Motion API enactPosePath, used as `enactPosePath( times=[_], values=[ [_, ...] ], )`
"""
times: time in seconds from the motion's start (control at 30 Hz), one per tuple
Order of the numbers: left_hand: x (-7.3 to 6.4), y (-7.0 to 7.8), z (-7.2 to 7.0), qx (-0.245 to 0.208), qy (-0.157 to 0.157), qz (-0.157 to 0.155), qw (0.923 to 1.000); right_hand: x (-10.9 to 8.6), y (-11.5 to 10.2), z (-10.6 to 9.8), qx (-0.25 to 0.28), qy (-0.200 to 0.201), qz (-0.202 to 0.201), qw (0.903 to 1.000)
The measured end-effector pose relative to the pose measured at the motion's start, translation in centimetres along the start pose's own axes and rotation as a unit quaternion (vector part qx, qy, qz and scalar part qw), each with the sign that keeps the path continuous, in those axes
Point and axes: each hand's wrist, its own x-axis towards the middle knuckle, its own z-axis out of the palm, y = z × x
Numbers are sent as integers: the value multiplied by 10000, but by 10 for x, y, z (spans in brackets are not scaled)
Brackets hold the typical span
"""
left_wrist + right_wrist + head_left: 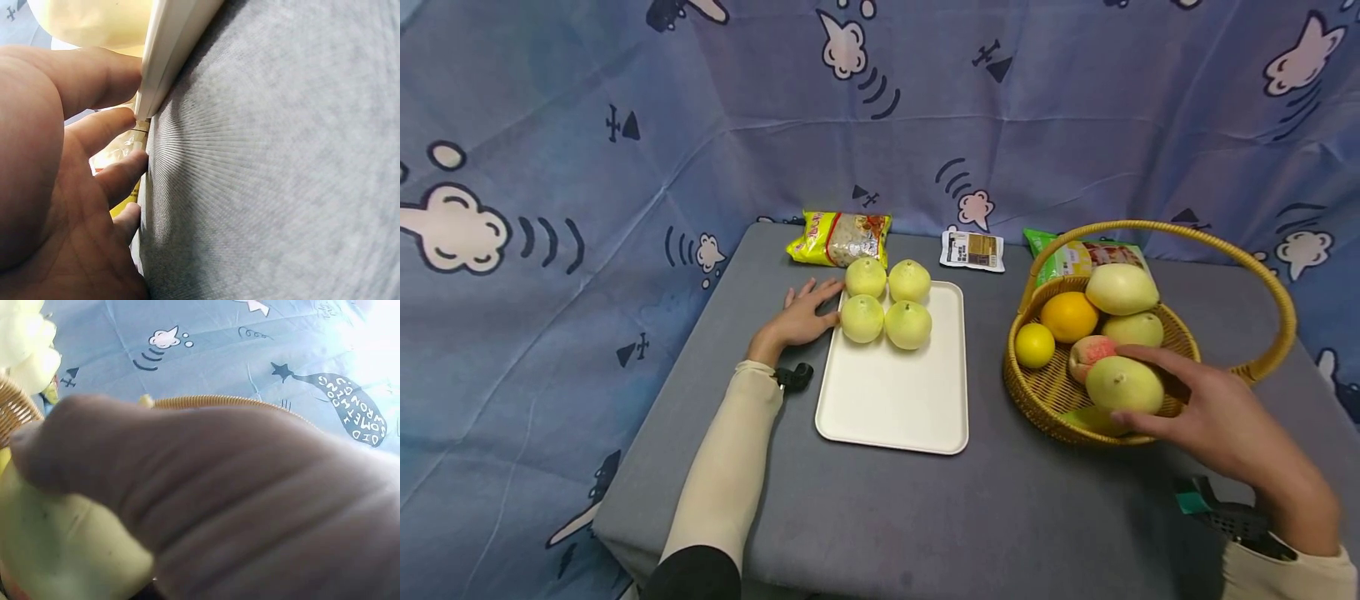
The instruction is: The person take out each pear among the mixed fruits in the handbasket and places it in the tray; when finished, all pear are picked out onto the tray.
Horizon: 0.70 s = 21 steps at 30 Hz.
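Observation:
Several pale green round fruits (908,325) sit together at the far end of a white tray (891,400). My left hand (801,318) lies at the tray's left edge with fingers spread; in the left wrist view the thumb (103,78) touches the tray's side. My right hand (1232,408) reaches into a wicker basket (1026,404) and grips another pale green fruit (1120,383) between thumb and fingers. Beside that fruit are a peach (1086,357), an orange (1069,317) and a lemon-yellow fruit (1034,345). In the right wrist view, the hand hides part of the gripped fruit (69,550).
More pale fruits (1122,289) fill the basket's far side. Its tall handle (1225,237) arches over the right. Along the back lie a yellow food packet (842,238), a small white packet (972,251) and a green packet (1052,254). A patterned curtain (850,150) hangs behind the table.

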Motion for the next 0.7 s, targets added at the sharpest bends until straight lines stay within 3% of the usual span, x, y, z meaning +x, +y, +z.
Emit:
enactPosePath(
  times=[0.17, 0.33, 0.7],
  values=[
    [0, -1, 0, -29, 15, 4, 10000, -1, -13, -1, 659, 252, -292, 9971],
    [-1, 1, 0, -26, 12, -2, 10000, 2, -29, 5, 1764, 216, -724, 9814],
    [-1, 0, 0, 28, 11, 23, 10000, 26, -63, 25, 2343, 129, -1157, 9652]
  ],
)
